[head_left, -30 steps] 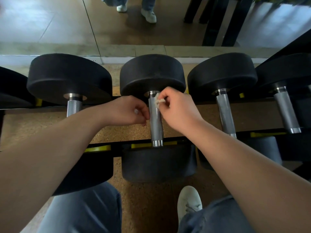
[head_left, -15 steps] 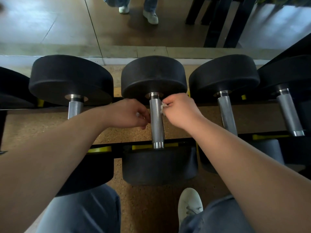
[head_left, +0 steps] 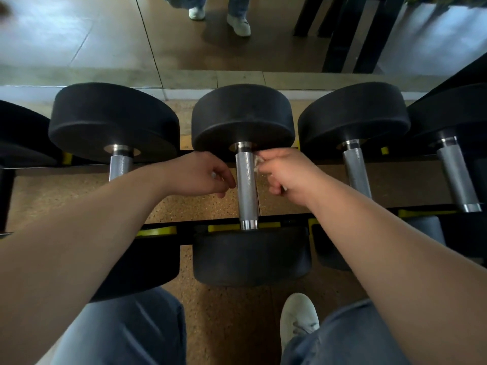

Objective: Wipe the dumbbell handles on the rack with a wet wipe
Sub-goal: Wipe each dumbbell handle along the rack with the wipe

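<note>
The middle dumbbell's knurled steel handle [head_left: 246, 185] runs between its two black heads on the rack. My right hand [head_left: 290, 175] pinches a crumpled white wet wipe [head_left: 257, 163] against the right side of the handle, near the far head. My left hand [head_left: 200, 175] sits at the handle's left side with curled fingers. Its fingertips touch the steel, and a small pale bit, apparently the wipe's other end, shows in its pinch. The part of the wipe behind the handle is hidden.
More black dumbbells lie on the rack: one to the left [head_left: 120, 164], two to the right [head_left: 357, 169] [head_left: 457, 175]. The rack rails carry yellow pads [head_left: 158, 230]. My knees and a white shoe [head_left: 297, 320] are below. A mirror behind shows a person's legs [head_left: 237, 22].
My right hand slid a little to the right and toward me along the handle with the wipe. My left hand stayed almost in place.
</note>
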Demonstrator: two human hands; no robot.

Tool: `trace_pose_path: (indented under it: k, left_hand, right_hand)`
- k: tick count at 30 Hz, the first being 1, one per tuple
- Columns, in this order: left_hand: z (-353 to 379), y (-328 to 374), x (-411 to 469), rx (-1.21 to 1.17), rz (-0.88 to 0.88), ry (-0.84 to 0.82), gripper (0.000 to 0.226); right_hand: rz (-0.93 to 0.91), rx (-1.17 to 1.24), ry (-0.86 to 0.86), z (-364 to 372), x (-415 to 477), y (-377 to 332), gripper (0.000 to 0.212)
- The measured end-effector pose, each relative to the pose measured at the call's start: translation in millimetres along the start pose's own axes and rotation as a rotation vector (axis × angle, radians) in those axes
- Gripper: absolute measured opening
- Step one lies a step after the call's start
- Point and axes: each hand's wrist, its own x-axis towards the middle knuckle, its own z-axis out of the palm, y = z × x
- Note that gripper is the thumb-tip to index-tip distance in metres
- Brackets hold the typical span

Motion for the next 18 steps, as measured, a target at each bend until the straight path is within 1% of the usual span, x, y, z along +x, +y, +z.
trace_pose_path:
  k: [1, 3, 4, 5, 6, 7, 8, 10, 11, 12, 13, 14, 15, 18]
  left_hand:
    - [0, 0, 0, 0.006, -0.002, -0.004, 0.017]
    - [2, 0, 1, 0.014, 0.000, -0.020, 0.017]
    - [2, 0, 1, 0.022, 0.002, -0.029, 0.017]
    - [2, 0, 2, 0.029, 0.002, -0.036, 0.017]
    - [2, 0, 2, 0.033, -0.001, -0.039, 0.017]
    - [1, -1, 2, 0.034, -0.006, -0.039, 0.017]
    - [1, -1, 2, 0.029, -0.012, -0.036, 0.018]
    - [0, -1, 2, 0.004, -0.019, -0.025, 0.019]
    - [0, -1, 2, -0.009, -0.020, -0.018, 0.020]
    - [0, -1, 2, -0.018, -0.020, -0.011, 0.020]
    - [0, 0, 1, -0.023, -0.020, -0.007, 0.020]
    - [1, 0, 1, -0.029, -0.021, -0.008, 0.020]
    - [1, 0, 0, -0.034, -0.023, -0.011, 0.019]
    - [1, 1, -1, -0.008, -0.017, -0.031, 0.020]
  right_hand:
    - [0.018, -0.130, -0.070, -3, -5, 0, 0.026]
    - [0.108, -0.398, -0.278, -9, -18, 1, 0.016]
    - [0.147, -0.488, -0.374, -11, -24, 1, 0.014]
    - [0.165, -0.547, -0.424, -12, -29, 1, 0.014]
    - [0.160, -0.578, -0.411, -12, -32, 0, 0.014]
    - [0.136, -0.578, -0.342, -11, -33, -1, 0.014]
    - [0.098, -0.528, -0.228, -9, -33, -1, 0.014]
    - [-0.014, -0.304, 0.013, -7, -30, -3, 0.017]
    - [-0.092, -0.211, 0.097, -6, -28, -5, 0.021]
    - [-0.171, -0.203, 0.144, -6, -27, -7, 0.021]
    - [-0.236, -0.265, 0.152, -6, -28, -9, 0.020]
    - [-0.268, -0.361, 0.120, -5, -31, -11, 0.017]
    - [-0.254, -0.473, 0.049, -4, -36, -13, 0.016]
    - [-0.122, -0.845, -0.276, -3, -51, -12, 0.018]
